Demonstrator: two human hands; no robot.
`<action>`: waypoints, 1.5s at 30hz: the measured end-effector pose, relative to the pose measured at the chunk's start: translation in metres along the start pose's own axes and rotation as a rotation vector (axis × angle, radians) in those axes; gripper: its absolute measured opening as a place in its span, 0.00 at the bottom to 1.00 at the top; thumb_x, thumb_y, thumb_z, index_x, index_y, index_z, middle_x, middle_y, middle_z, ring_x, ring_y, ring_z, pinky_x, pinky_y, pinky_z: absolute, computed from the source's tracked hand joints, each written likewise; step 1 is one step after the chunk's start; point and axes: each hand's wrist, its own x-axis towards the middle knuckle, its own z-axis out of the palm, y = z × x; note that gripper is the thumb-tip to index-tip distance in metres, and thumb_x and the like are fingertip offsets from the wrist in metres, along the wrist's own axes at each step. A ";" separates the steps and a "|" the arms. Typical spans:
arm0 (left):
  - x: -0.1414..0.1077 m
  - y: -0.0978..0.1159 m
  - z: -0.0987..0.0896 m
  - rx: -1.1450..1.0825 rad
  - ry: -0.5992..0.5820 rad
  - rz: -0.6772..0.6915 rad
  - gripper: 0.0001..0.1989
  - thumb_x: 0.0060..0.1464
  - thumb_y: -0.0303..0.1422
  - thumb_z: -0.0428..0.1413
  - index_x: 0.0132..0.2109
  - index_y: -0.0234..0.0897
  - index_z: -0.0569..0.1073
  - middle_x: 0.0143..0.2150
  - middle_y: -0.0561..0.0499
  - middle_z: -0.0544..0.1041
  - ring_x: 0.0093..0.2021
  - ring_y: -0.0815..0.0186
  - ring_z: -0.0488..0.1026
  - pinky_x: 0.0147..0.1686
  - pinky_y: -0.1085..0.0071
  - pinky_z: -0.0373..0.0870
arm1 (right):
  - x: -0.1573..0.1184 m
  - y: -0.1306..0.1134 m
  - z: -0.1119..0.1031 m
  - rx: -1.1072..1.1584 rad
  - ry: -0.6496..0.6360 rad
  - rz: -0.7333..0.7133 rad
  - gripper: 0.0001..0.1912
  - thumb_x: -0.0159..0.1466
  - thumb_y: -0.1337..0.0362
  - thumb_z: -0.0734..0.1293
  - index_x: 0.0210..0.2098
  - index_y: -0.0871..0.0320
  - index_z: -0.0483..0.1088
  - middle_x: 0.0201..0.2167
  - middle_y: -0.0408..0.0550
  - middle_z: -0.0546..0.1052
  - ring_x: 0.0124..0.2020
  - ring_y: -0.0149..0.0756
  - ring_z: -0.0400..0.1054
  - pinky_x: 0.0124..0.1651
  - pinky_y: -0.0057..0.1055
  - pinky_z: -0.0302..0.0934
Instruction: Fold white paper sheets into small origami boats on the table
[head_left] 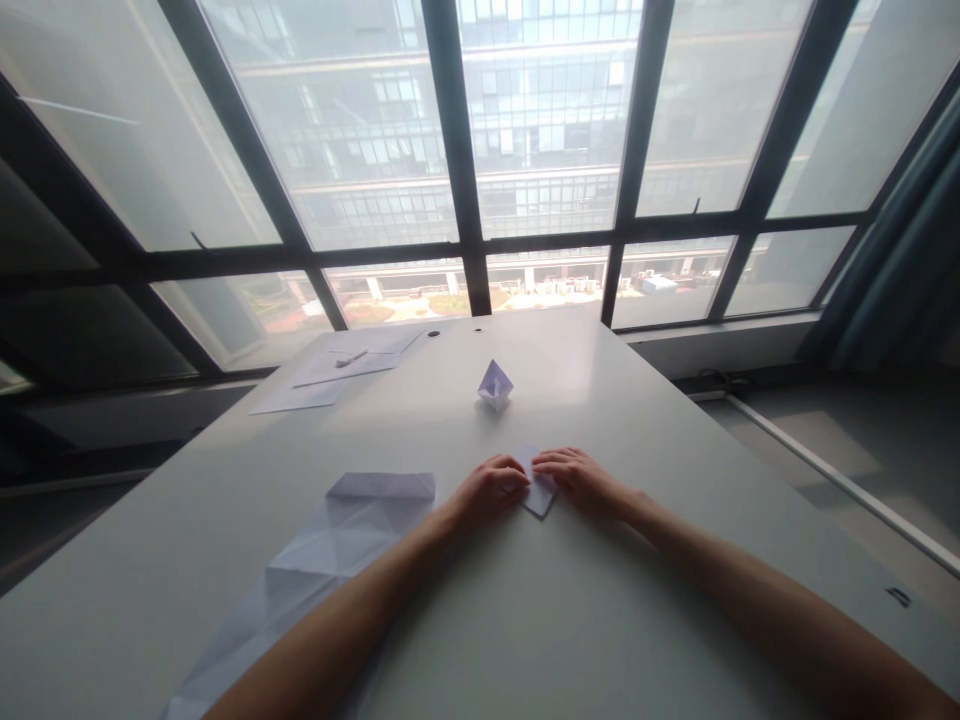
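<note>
Currently both hands are on a small folded piece of white paper [541, 497], which lies on the white surface [600, 600] near its middle. Left hand [495, 488] has its fingers curled onto the paper's left side; right hand [576, 478] rests bent fingers on its right and upper part. Neither is wide open; whether the fingertips pinch the paper or only press it, cannot tell. One corner of the folded paper points toward the person, uncovered. Just beyond the hands, well short of the far edge: folded paper boat [495, 386], upright, pale, peaked in the middle, touched by neither hand. Large creased paper sheet [322, 560] lies to the left, partly behind the left forearm [337, 620], its far end folded over. Farther off, far left: flat white sheets [330, 375], overlapping, with a pen-like item [351, 358] on top; too small to identify for sure. Round dark hole [433, 334] in the surface near the far edge. Dark-framed windows [547, 120] rise behind, with a building outside. Blue-grey curtain [892, 230] hangs at the right. Small dark mark or fitting [898, 597] sits near the right edge, unclear which.
</note>
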 end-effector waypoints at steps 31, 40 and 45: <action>0.000 0.001 -0.004 0.013 -0.065 -0.019 0.09 0.55 0.39 0.65 0.40 0.40 0.81 0.44 0.46 0.79 0.47 0.60 0.74 0.49 0.65 0.71 | -0.002 -0.001 -0.008 0.023 0.084 0.095 0.09 0.63 0.72 0.67 0.35 0.54 0.79 0.38 0.48 0.77 0.42 0.39 0.69 0.46 0.35 0.65; 0.000 -0.003 -0.002 0.019 -0.068 -0.020 0.13 0.53 0.43 0.66 0.39 0.39 0.81 0.44 0.45 0.79 0.47 0.59 0.74 0.48 0.64 0.71 | -0.002 0.000 -0.007 0.025 0.080 0.095 0.09 0.62 0.73 0.68 0.35 0.54 0.78 0.38 0.47 0.77 0.42 0.38 0.69 0.46 0.34 0.64; 0.001 0.001 -0.003 0.020 -0.069 -0.024 0.10 0.56 0.41 0.64 0.39 0.39 0.81 0.44 0.45 0.79 0.47 0.59 0.74 0.48 0.65 0.71 | -0.002 -0.001 -0.008 0.019 0.082 0.098 0.09 0.63 0.73 0.68 0.35 0.54 0.78 0.38 0.47 0.77 0.42 0.39 0.69 0.46 0.34 0.65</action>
